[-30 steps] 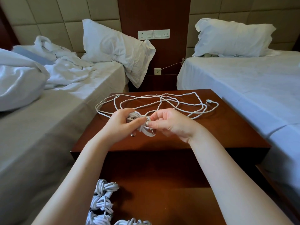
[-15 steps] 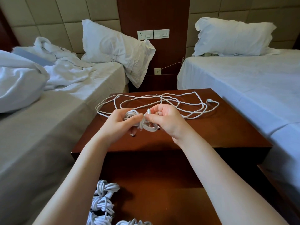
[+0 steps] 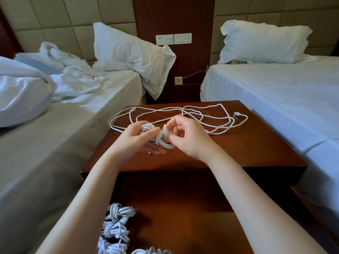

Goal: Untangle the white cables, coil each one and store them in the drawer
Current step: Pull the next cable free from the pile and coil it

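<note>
- Glossy reddish-brown wood nightstand (image 3: 256, 147), flat square top, standing between two beds.
- A loose white cable (image 3: 212, 117) sprawls across the far half of the top in long, thin, overlapping loops, round and smooth, with a matt sheen.
- Its small plug end (image 3: 237, 113) lies on the wood near the right edge.
- The left hand (image 3: 134, 140) cups a tight white bundle (image 3: 146, 128) of wound cable just above the nightstand's near half. The fingers curl under it and the thumb presses across the top.
- The right hand (image 3: 189, 138) sits just beside it, thumb and forefinger pinching a short loop that stands up from the bundle. The other fingers are loosely curled and hold nothing.
- Below, the open drawer (image 3: 183, 226) shows the same dark polished wood.
- Finished coils (image 3: 114, 230), knobbly white knots of cable, line the drawer's left side and near edge, touching one another.
- The left bed (image 3: 45, 153) has a rumpled, soft duvet; the right bed (image 3: 275, 99) has a smooth, taut sheet.
- A plump white pillow (image 3: 128, 54) leans against the padded, quilted headboard wall.
</note>
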`<state>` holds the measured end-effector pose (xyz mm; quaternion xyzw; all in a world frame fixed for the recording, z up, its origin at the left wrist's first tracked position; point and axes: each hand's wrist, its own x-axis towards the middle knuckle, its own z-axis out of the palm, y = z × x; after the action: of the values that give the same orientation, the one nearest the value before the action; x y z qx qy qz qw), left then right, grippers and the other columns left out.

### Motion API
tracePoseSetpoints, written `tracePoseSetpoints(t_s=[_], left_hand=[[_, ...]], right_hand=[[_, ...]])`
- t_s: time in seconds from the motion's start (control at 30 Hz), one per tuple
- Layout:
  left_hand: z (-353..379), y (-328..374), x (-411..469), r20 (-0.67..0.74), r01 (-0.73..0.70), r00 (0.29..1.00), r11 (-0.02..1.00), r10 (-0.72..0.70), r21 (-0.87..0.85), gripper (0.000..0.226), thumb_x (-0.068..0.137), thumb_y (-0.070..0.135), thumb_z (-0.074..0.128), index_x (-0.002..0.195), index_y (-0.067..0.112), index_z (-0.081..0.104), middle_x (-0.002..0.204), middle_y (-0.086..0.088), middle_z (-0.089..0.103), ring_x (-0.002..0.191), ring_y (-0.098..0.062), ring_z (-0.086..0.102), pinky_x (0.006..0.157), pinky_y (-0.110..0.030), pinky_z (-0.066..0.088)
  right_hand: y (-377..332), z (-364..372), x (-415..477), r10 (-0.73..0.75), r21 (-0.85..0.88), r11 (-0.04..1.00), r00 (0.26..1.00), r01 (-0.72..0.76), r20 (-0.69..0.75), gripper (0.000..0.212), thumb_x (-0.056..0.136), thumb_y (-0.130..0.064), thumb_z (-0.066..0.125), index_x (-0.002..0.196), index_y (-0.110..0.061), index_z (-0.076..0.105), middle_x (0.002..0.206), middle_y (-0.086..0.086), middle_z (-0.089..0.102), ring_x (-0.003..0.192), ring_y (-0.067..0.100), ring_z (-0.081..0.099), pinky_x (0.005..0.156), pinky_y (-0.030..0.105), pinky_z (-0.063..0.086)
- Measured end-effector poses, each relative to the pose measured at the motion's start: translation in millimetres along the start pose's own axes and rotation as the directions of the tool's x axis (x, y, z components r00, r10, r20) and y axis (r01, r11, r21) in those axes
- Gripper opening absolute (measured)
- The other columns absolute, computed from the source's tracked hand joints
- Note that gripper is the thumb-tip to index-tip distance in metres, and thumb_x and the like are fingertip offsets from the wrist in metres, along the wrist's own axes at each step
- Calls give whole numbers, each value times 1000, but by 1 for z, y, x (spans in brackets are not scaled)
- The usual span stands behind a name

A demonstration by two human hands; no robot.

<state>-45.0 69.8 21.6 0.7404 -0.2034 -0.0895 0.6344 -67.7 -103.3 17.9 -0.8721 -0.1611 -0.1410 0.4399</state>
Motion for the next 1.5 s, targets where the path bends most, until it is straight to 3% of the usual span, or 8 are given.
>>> tracePoseSetpoints(t_s=[0.07,0.17,0.37,0.63,0.9,1.03,1.3,1.5], left_hand=[[-1,2,-1,-8,-8,1000,1000,8,-18,14,96,15,51,92,2,56,79,-19,71,67,-30,71,59,-28,58],[-3,4,0,-48,-30,998,999,29,-16,13,96,14,52,88,5,56,77,-18,71,63,-28,69,58,-29,58],[3,3,2,-126,-64,990,998,63,1,13,96,16,54,90,5,51,78,-16,69,62,-29,68,63,-35,58],[6,4,5,-156,-44,987,999,46,15,15,95,17,55,84,8,53,76,-18,67,50,-23,62,50,-27,53],[-1,-1,5,-170,-33,984,998,42,52,15,94,16,57,82,7,54,69,-11,68,51,-23,59,50,-29,51],[5,0,7,-220,-38,975,999,41,18,17,94,17,57,80,8,55,67,-10,69,48,-21,60,48,-26,52],[2,1,10,-280,4,960,996,-29,-89,17,96,20,54,86,7,55,74,-11,67,53,-19,61,49,-24,51],[1,1,12,-366,8,928,987,-68,-162,25,97,19,51,75,10,58,57,-7,62,51,-23,52,55,-30,41]], right_hand=[[1,5,0,-59,-28,998,997,58,-58,20,87,-2,60,93,-20,56,58,-9,45,49,5,39,56,24,41],[3,10,-2,-133,-34,991,984,130,-117,18,87,-2,65,91,-18,57,52,-11,36,46,7,35,50,15,33],[13,4,2,-96,112,988,990,108,-104,21,84,-10,74,78,-26,60,50,-16,41,51,5,38,54,13,33],[12,0,1,-160,43,985,982,165,-104,35,82,-4,73,109,-24,66,72,-4,57,61,3,50,57,13,42],[14,12,3,-337,-229,926,932,302,-133,20,79,-7,73,93,-20,66,75,-7,57,69,14,55,60,41,52],[17,5,2,-396,-318,885,909,340,-131,28,80,-4,66,103,-18,70,80,-3,60,73,15,57,60,39,54],[19,8,1,-295,-130,950,952,284,-80,48,83,-31,73,129,-27,59,93,-11,56,87,9,57,75,31,54],[17,8,1,-308,-155,947,934,282,-183,34,76,-27,80,102,-23,58,93,-10,61,82,8,59,68,32,55]])
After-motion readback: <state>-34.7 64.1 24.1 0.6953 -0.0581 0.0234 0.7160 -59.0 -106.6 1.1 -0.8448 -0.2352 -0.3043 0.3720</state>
